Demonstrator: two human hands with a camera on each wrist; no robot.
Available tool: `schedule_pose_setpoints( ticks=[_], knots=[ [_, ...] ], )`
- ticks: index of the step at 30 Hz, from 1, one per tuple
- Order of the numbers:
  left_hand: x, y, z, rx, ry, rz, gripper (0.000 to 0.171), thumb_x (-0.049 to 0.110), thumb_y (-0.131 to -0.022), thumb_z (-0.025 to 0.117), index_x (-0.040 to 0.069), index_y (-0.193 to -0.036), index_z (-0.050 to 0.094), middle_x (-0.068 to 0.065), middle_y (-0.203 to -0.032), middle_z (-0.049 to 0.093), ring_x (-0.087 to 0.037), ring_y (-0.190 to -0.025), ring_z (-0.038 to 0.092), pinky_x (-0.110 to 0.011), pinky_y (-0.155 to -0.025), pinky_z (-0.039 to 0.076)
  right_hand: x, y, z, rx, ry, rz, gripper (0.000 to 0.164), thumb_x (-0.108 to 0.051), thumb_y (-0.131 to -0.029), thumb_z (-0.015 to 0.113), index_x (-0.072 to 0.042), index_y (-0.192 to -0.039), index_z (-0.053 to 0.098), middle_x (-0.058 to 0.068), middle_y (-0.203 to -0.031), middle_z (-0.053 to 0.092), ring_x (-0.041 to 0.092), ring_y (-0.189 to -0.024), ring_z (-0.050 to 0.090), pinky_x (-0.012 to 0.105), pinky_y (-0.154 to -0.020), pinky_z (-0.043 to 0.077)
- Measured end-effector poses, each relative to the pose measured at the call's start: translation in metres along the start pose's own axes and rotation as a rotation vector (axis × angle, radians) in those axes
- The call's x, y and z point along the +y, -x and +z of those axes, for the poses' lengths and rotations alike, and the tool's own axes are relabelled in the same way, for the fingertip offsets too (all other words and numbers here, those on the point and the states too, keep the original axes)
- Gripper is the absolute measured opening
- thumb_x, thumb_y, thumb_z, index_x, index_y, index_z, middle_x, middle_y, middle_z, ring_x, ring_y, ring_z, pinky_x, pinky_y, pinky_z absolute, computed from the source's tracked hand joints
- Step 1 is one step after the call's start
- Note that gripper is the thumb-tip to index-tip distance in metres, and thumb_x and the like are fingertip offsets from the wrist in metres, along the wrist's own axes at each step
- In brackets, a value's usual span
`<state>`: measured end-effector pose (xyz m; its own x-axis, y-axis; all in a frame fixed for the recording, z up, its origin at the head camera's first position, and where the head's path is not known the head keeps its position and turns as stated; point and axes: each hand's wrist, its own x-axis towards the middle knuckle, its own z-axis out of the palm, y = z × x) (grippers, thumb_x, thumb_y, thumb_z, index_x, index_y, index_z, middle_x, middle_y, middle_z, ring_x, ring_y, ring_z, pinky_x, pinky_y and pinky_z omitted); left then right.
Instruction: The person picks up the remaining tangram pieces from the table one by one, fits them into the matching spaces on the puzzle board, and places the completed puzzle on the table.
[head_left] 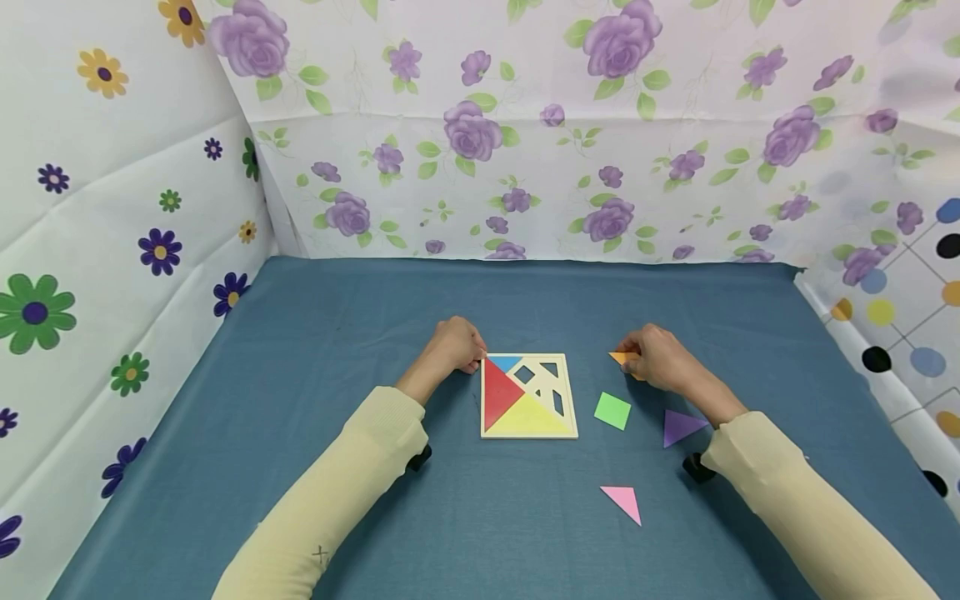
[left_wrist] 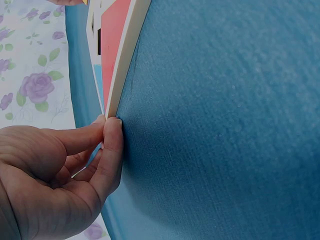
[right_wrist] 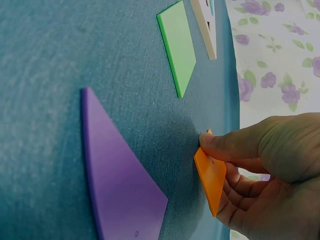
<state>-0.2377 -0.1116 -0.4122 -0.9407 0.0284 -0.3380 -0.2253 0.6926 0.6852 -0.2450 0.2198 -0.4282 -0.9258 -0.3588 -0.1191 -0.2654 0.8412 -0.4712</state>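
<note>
Right hand [head_left: 662, 358] round partly hidden orange piece [right_wrist: 212, 177]

Head view: orange piece [head_left: 620, 357] partly behind fingers [head_left: 634, 345].

Bright, diffuse light filled the head view; both wrist views looked dimmer and cooler.
Light seemed to fall from above: soft-edged shadows lay on the blue cloth [head_left: 360, 308] beneath both sleeves [head_left: 330, 492], and the floral backdrop [head_left: 420, 183] looked pale and bright. Dark, blurry-edged shadows spread beside the left hand [left_wrist: 60, 180] and right hand [right_wrist: 290, 165]. The backdrop's print was slightly soft in the wrist views, where the cloth's far edge bowed; the orange piece [right_wrist: 213, 175] was fairly crisp.
</note>
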Motion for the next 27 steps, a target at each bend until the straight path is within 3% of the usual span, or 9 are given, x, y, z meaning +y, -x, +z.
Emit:
schedule_pose_setpoints(
  ticks=[10, 27],
  knots=[
    [0.0014, -0.0004, -0.0013, -0.006, -0.016, -0.003, 0.009, 0.004, -0.097, 0.072, 0.000, -0.098, 0.080, -0.013, -0.076, 0.074, -0.017, -0.064, 0.071, -0.030, -0.065, 0.063, 0.0000, 0.0031, 0.0000, 0.017, 0.007, -0.007, 0.022, 0.001, -0.094, 0.072, 0.009, -0.114, 0.071, 0.021, -0.103, 0.070, 0.027, -0.082, 0.063, 0.039, -0.069, 0.057],
    [0.0002, -0.0057, 0.0002, -0.009, -0.006, -0.026, 0.009, 0.003, -0.097, 0.072, 0.000, -0.098, 0.080, -0.012, -0.073, 0.072, -0.014, -0.060, 0.067, -0.029, -0.063, 0.063, 0.0043, 0.0086, -0.0038, 0.074, -0.015, -0.035, 0.010, -0.004, -0.097, 0.071, 0.003, -0.102, 0.074, 0.010, -0.087, 0.070, 0.020, -0.072, 0.061, 0.035, -0.062, 0.053]
  ],
)
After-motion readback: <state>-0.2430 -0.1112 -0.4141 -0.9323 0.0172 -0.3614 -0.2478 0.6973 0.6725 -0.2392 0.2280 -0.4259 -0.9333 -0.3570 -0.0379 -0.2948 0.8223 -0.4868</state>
